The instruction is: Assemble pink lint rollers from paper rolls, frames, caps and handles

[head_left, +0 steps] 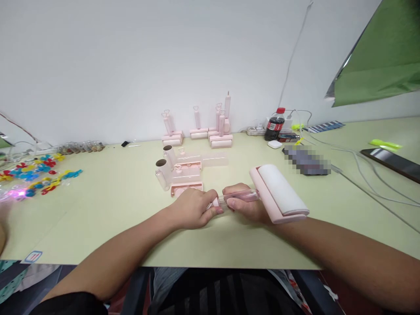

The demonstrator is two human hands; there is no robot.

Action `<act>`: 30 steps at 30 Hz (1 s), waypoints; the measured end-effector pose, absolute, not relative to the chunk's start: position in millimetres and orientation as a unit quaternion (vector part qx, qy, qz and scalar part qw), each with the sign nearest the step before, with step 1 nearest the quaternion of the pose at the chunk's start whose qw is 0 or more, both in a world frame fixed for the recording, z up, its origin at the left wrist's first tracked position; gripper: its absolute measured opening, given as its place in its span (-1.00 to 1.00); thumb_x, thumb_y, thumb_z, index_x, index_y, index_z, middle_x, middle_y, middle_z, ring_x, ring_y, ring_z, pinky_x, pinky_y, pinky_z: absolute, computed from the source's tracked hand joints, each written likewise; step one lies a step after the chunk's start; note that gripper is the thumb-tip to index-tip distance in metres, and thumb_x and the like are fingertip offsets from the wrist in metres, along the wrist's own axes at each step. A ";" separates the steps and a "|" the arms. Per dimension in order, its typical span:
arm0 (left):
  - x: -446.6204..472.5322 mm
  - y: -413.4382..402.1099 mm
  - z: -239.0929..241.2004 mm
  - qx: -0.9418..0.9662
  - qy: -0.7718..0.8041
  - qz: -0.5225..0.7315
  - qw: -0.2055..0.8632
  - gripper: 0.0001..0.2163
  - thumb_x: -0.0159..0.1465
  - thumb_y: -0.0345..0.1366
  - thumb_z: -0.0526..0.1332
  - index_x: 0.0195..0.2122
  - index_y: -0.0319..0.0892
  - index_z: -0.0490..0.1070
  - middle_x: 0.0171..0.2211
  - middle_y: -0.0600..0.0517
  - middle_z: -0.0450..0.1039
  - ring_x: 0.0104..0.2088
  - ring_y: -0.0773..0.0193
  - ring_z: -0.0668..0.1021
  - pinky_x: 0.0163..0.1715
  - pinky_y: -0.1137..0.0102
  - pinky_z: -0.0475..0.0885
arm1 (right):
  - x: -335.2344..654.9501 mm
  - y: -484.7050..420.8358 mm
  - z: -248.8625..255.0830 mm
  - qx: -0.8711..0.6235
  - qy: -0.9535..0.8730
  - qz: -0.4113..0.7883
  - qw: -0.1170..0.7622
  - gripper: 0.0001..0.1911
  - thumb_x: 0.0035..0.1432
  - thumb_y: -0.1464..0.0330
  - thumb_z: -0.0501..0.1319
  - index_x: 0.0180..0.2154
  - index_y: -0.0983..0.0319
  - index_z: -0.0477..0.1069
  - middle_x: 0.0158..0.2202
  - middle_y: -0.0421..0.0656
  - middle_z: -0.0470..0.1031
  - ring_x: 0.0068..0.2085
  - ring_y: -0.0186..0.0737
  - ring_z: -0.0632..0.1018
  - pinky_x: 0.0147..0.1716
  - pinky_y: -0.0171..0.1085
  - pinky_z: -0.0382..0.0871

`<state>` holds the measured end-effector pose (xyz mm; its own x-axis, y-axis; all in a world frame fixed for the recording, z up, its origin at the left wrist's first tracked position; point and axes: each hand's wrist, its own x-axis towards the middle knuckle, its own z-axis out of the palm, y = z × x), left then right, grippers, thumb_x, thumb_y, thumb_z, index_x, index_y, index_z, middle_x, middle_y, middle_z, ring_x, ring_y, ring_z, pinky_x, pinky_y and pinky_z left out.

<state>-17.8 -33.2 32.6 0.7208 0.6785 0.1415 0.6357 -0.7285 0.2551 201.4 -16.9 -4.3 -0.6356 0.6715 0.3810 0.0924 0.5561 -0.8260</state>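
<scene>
A lint roller (pixel 265 194) is held up just above the table in both hands, its handle pointing toward the left hand (pixel 197 208) and its wide pink head lying past the right hand (pixel 251 210), above that wrist, with the white sheet roll (pixel 280 189) facing up. The left thumb and fingers pinch the pale end piece (pixel 215 202) of the handle; the right fingers are wrapped around the clear handle (pixel 248 195) nearer the head, thumb laid along it. Just beyond the left hand is an open pink case (pixel 187 187), partly hidden by that hand, with a second pink case (pixel 196 165) behind it and a clear cover (pixel 186 176) between the two. Left of these, two paper rolls (pixel 164 173) stand upright, a slim clear tube (pixel 160 179) beside the nearer one. Farther off, straight beyond the grip, finished rollers (pixel 221 142) stand on their heads along the wall (pixel 131 65). Beyond the right hand, off to its right, are a cola bottle (pixel 274 124), a small white box (pixel 274 144) and a blurred dark object (pixel 303 162). Well left of the grip, colourful toys (pixel 42 173) lie on the table (pixel 98 210).
</scene>
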 end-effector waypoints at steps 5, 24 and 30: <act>-15.3 -34.2 28.2 0.916 0.353 0.138 0.133 -0.68 0.37 -0.01 -0.03 -0.29 -0.14 0.30 -0.57 0.05 0.38 -0.55 0.21 0.44 -0.54 0.39 0.10 | 200.2 -17.1 -11.8 -0.242 -0.784 0.432 0.376 -0.55 0.26 0.05 0.06 -0.54 0.21 0.26 -0.57 -0.25 0.25 -0.51 -0.32 0.28 -0.49 -0.29 0.17; -9.0 -40.2 18.4 0.907 0.362 0.183 0.115 -0.73 0.36 -0.03 -0.03 -0.28 -0.12 0.23 -0.54 0.01 0.45 -0.50 0.14 0.52 -0.53 0.38 0.16 | 182.0 -35.4 -16.9 -0.262 -0.657 0.530 0.467 -0.54 0.22 0.09 0.14 -0.61 0.23 0.29 -0.68 -0.26 0.26 -0.62 -0.36 0.29 -0.61 -0.32 0.14; -10.8 -36.8 27.9 0.901 0.382 0.155 0.138 -0.67 0.37 0.00 -0.05 -0.25 -0.16 0.28 -0.48 -0.02 0.50 -0.47 0.16 0.53 -0.50 0.38 0.23 | 178.0 -29.7 -19.1 -0.242 -0.597 0.603 0.470 -0.55 0.20 0.08 0.15 -0.60 0.21 0.23 -0.71 -0.32 0.19 -0.68 -0.36 0.30 -0.67 -0.34 0.12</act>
